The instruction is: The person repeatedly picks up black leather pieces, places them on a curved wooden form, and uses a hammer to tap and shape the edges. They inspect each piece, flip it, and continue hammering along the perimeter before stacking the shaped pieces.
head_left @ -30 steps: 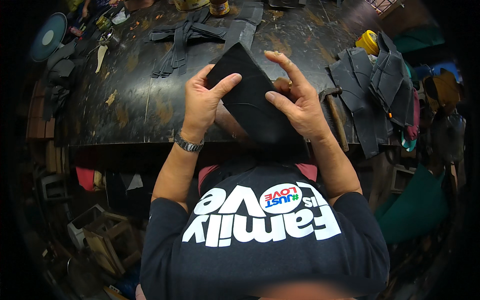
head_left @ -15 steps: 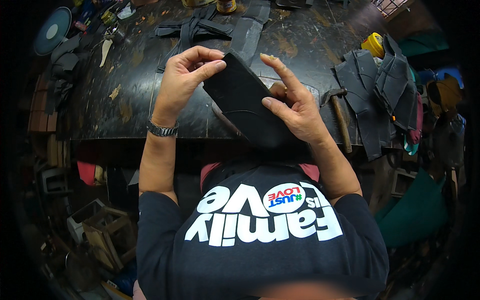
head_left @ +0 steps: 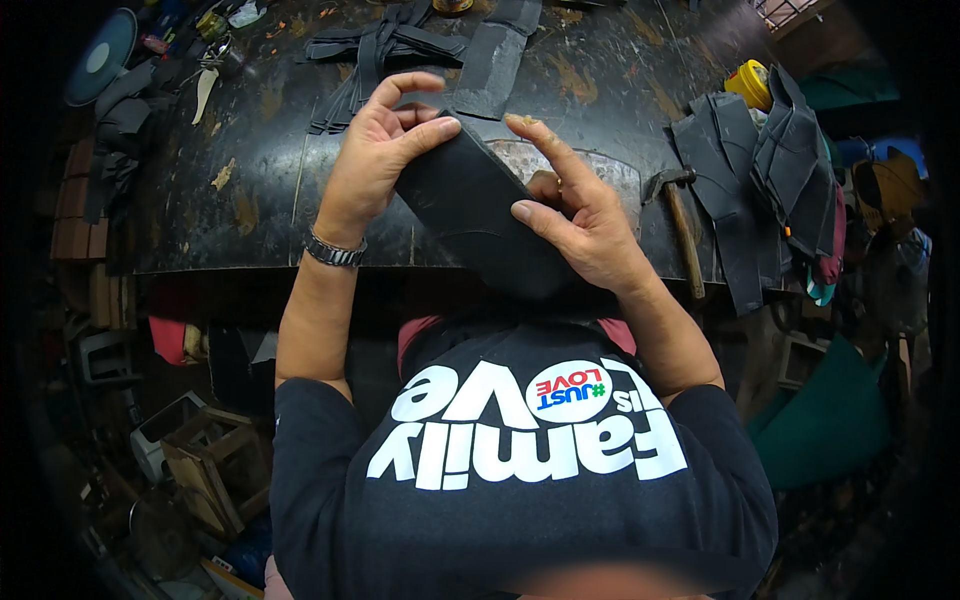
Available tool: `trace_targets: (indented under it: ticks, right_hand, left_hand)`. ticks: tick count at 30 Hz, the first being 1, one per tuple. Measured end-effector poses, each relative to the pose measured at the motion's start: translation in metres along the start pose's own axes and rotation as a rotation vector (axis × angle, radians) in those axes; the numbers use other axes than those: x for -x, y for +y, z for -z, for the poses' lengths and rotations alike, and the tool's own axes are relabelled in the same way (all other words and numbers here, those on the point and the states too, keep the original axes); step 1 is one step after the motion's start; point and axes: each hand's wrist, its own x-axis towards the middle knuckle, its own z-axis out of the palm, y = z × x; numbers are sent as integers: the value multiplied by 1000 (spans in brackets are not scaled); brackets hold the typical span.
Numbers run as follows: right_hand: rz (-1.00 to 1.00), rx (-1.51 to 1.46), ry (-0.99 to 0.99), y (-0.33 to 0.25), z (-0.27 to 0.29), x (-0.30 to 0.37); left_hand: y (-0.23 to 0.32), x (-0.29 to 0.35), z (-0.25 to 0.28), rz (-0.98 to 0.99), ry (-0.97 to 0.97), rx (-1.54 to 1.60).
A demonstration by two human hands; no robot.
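Both my hands hold a flat black sheet piece [head_left: 475, 200] above the near edge of the table, tilted, with its lower end dark against my shirt. At its upper left corner, my left hand [head_left: 372, 150] pinches the edge between thumb and fingers. My right hand [head_left: 590, 225] grips the right edge, thumb on the upper face and index finger stretched out past the edge. The other right fingers are partly hidden behind the piece. A hammer [head_left: 684, 235] with a wooden handle lies just right of my right hand.
The dark, stained table [head_left: 240, 210] carries a tied bundle of black strips [head_left: 390, 45] and a grey-black strip [head_left: 492, 70] at the back. Stacked black cut pieces [head_left: 725, 165] and a yellow container [head_left: 749, 84] stand right. A wooden stool [head_left: 215, 465] is at lower left.
The black piece has shifted slightly left and turned its face more toward view. My left thumb has slid a little along the corner, and its index finger has lifted.
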Motion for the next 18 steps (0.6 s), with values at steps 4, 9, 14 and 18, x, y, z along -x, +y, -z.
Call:
trace_targets:
  ticks: [4,9,14,18]
  right_hand:
    - [-134,-112,-59,3,2,10]
    - [-262,143,-443,-12,20,32]
    - [119,847,-220,-67,30,50]
    - [464,1149,172,-44,28,36]
  left_hand:
    - [6,6,7,262,-213,-98]
    - [23,22,18,37,-221,-198]
    - [53,42,9,-454,-388,-245]
    - [48,40,6,-584,-349,-615]
